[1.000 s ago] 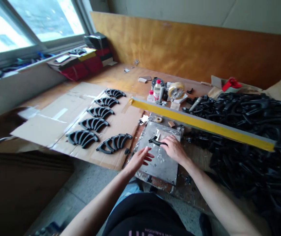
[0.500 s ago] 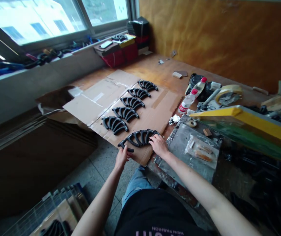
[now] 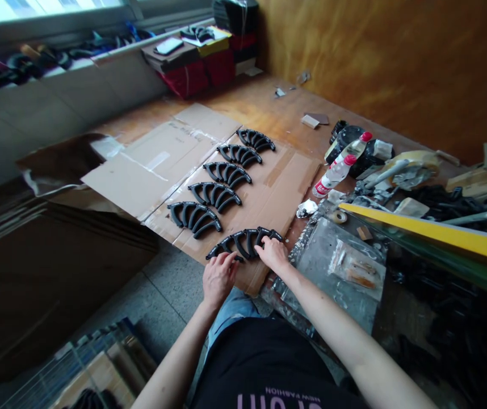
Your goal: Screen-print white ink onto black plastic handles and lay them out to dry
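A row of black curved pieces, shaped like handles, lies fanned out near the front edge of a flattened cardboard sheet. At the row's left end, my left hand rests with its fingers bent and slightly apart against the leftmost piece. My right hand has its thumb and fingers closed about the lower ends of the pieces at the right end, partly hiding them. Behind lie several similar fans, the nearest fan just beyond my left hand. Each fan's pieces sit close together.
Right of the cardboard are a bottle with a red cap, crumpled white paper and a grey board with a bag on it. A yellow-edged panel juts in at right. Red boxes stand at the back left.
The leftmost piece, pinched in my left hand before, now lies against the row. My left hand's fingers have loosened and moved over it. The camera view has tilted down.
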A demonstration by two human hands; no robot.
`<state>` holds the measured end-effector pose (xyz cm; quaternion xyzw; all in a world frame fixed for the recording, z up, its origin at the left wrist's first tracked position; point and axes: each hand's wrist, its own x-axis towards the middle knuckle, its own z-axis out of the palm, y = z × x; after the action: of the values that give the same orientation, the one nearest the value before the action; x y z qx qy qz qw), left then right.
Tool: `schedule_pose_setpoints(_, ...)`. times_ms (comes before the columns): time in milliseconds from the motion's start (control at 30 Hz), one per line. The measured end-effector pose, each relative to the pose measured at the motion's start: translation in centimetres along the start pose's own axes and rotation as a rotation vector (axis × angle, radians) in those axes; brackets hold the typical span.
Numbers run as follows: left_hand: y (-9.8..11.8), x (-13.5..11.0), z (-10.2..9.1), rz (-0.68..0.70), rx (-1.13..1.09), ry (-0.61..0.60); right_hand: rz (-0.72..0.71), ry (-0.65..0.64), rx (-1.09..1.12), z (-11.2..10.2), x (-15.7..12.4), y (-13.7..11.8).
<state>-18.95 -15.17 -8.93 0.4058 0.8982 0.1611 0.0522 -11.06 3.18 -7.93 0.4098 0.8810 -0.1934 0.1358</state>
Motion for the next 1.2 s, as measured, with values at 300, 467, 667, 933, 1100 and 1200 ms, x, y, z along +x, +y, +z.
schedule_pose_setpoints(300,1.6,1.9,0.8,0.098,0.138,-0.125,0.022,-0.016,0.026,-0.5,0.2,1.2)
schedule_pose_setpoints(467,2.1,2.7,1.2,0.023,0.134,-0.152,-0.061,-0.034,0.091,0.0,0.7,0.9)
schedule_pose_setpoints(667,2.2,3.1,1.2,0.009,0.134,-0.152,-0.063,-0.013,0.080,0.1,0.1,1.5)
schedule_pose_setpoints(933,2.1,3.9,1.2,-0.003,0.071,-0.151,-0.149,-0.054,0.072,-0.1,-0.2,1.6)
schedule_pose_setpoints(1100,1.6,4.1,1.2,0.035,-0.007,-0.137,-0.225,0.088,-0.027,-1.1,-1.6,0.2)
schedule_pose_setpoints(1200,1.2,4.0,1.1,0.033,-0.082,-0.106,-0.310,0.084,-0.028,-0.5,-2.4,-2.1)
